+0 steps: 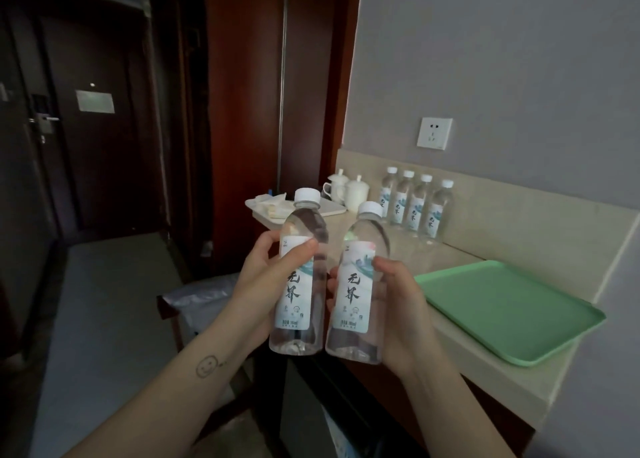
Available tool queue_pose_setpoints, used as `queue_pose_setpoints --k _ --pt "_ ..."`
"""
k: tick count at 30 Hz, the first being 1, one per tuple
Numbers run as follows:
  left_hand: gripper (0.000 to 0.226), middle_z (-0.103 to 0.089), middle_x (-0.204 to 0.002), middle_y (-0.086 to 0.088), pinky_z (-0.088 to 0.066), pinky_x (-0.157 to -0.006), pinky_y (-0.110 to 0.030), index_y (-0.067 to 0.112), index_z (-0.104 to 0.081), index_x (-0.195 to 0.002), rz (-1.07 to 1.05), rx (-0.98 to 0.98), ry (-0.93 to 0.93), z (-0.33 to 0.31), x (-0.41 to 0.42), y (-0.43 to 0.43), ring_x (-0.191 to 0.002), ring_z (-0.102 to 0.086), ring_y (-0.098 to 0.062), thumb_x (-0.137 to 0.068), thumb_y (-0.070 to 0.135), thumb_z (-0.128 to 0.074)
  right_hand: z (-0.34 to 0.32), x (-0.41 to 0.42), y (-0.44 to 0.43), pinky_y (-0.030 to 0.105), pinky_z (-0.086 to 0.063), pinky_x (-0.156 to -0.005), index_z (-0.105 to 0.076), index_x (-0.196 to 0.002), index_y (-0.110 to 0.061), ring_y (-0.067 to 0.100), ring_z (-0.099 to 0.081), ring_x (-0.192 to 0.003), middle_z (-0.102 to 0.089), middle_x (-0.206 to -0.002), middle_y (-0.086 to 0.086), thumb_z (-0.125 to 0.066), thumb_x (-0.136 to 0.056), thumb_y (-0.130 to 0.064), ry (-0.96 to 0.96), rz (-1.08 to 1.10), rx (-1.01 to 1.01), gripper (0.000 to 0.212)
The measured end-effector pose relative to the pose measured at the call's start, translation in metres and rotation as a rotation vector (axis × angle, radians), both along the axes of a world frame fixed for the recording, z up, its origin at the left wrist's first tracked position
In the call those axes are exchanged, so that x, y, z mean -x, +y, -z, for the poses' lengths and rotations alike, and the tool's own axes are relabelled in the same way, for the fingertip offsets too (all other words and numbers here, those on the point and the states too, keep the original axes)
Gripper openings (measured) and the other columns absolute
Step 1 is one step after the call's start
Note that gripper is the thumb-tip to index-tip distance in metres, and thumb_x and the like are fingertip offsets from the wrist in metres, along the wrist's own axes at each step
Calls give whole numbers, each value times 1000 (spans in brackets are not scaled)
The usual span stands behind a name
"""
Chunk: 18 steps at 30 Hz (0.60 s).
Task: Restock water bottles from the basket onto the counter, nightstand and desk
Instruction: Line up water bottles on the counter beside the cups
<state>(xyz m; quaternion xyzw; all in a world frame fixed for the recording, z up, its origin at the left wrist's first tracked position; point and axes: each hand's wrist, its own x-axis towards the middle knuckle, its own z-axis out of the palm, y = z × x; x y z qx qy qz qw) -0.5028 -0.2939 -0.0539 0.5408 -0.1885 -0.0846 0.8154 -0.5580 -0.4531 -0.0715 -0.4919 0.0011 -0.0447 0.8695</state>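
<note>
My left hand (pixel 263 277) grips a clear water bottle (pixel 300 277) with a white cap and a pale label. My right hand (pixel 394 308) grips a second, matching water bottle (pixel 358 284). Both are held upright side by side in the air, just in front of the beige counter (pixel 460 260). Several more bottles (pixel 415 204) stand in a row against the counter's back wall. No basket is in view.
A green tray (pixel 512 308) lies on the counter's near right part. A white tray (pixel 298 211) with packets and two lidded white cups (pixel 346 189) sits at the far left. A wall socket (pixel 434 133) is above. A dark door (pixel 93 128) and floor lie left.
</note>
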Motion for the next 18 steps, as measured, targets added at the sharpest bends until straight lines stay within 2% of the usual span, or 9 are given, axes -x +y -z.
queue_pose_setpoints --k 3,5,7,12,18 --pt "56 -75 -85 -12 -56 -55 -31 12 -54 -119 -8 2 19 3 -20 0 -70 -72 -23 -69 30 -74 2 -22 3 47 -51 -89 -63 -122 0 37 -62 -102 -63 -115 26 -83 -64 -48 -3 -31 22 78" --pt "52 -75 -87 -12 -56 -57 -31 11 -54 -120 -13 2 27 5 -36 0 -73 -72 -23 -74 27 -74 3 -39 1 49 -51 -92 -62 -122 0 38 -61 -104 -61 -118 29 -83 -67 -46 -24 -45 29 74" --pt "47 -75 -89 -12 -57 -57 -31 11 -53 -120 -15 -1 27 5 -53 -1 -74 -72 -24 -79 24 -73 4 -56 -1 48 -52 -90 -66 -117 -1 37 -63 -101 -62 -115 28 -85 -67 -42 -43 -52 38 68" --pt "53 -75 -87 -12 -58 -57 -31 11 -55 -119 -25 -18 22 3 -96 -10 -73 -71 -24 -72 28 -74 2 -97 -8 43 -55 -82 -67 -114 -2 33 -66 -95 -67 -107 23 -89 -59 -42 -37 -33 55 71" --pt "63 -75 -93 -14 -57 -60 -33 16 -56 -118 -8 -28 7 4 -149 -28 -76 -72 -26 -61 36 -76 0 -140 -23 38 -57 -76 -59 -123 6 30 -68 -92 -67 -107 22 -88 -61 -36 -46 -14 28 80"
